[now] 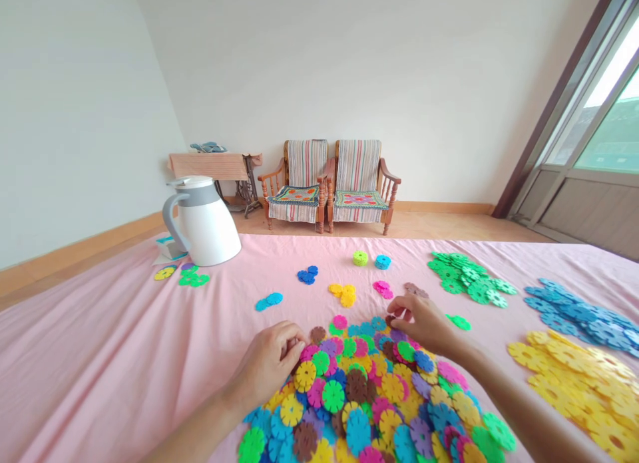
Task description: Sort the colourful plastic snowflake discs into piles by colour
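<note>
A large mixed pile of notched plastic snowflake discs point(357, 386) in many colours lies in front of me on the pink cloth point(124, 356). My left hand point(272, 356) rests at the pile's left edge, its fingers curled together; whatever they may hold is hidden. At the pile's far right edge, my right hand point(422, 322) pinches a brown snowflake disc point(391, 321) between thumb and fingers. Just beyond that hand lie a few brown discs point(416, 290). Small single-colour groups sit farther out: pink discs point(383, 289), yellow discs point(343, 294), dark blue discs point(307, 275) and light blue discs point(269, 301).
A white jug point(210, 223) stands at the far left beside some green discs point(194, 278). Lime point(360, 258) and blue point(383, 262) stacks stand at the back. Larger green point(466, 277), blue point(584, 310) and yellow point(579, 383) heaps lie right. Two chairs point(357, 173) are beyond.
</note>
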A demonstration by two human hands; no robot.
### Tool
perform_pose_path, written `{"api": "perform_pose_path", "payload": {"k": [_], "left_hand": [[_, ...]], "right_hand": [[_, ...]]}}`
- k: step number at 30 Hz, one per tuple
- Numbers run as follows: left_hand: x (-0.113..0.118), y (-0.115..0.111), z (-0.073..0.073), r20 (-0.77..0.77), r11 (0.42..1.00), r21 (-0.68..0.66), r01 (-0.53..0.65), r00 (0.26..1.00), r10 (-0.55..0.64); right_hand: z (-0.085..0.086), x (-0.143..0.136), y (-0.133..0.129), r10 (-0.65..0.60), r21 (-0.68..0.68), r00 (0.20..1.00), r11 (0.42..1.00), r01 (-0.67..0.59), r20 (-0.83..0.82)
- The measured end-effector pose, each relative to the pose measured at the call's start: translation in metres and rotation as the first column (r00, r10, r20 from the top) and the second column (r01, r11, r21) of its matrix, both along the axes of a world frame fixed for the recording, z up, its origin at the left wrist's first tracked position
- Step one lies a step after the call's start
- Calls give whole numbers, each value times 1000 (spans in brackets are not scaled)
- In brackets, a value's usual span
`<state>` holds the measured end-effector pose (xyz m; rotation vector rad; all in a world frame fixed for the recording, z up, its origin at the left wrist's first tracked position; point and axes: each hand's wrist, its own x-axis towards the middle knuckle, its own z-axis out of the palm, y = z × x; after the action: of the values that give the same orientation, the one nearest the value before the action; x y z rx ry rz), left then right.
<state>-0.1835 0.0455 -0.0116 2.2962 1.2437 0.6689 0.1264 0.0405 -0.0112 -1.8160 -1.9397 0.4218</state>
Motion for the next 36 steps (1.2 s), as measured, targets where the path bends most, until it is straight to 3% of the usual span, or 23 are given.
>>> {"api": "perform_pose_path", "payload": {"k": [4,11,15,19,22,25,29,32,36], "left_hand": [[0,1,-2,-15,1000,14,-4,1000,4],[-1,1,-3,-15,1000,-7,2,1000,-2],[-1,2,-3,-17,1000,-4,-3,1000,3],[-1,2,-3,-23,1000,-2,-5,1000,5],[-1,1,-2,-23,1000,-5,-7,1000,7],[-1,1,-1,-20,1000,-9,-5,1000,5],[-1,1,-1,-17,1000,-9,1,1000,-1],[-1,1,-1,-14,1000,-9,3,1000,-3],[-1,1,0,-15,1000,-9,0,1000,0]], "right_hand": [[-9,-3,-3,-4,34,1000,999,5,-27],[-5,3,2,-38,59,987,997,48,-157],[-10,28,15,-189,99,955,971,216,-228],[-19,55,26,-367,147,898,901,408,-244],[-22,62,26,-437,184,868,857,481,-235],[-19,50,20,-370,199,902,889,413,-221],[-13,14,9,-118,180,976,972,152,-185],[-14,-11,2,50,147,990,989,-30,-134],[-17,-24,-2,89,131,994,988,-81,-58]]}}
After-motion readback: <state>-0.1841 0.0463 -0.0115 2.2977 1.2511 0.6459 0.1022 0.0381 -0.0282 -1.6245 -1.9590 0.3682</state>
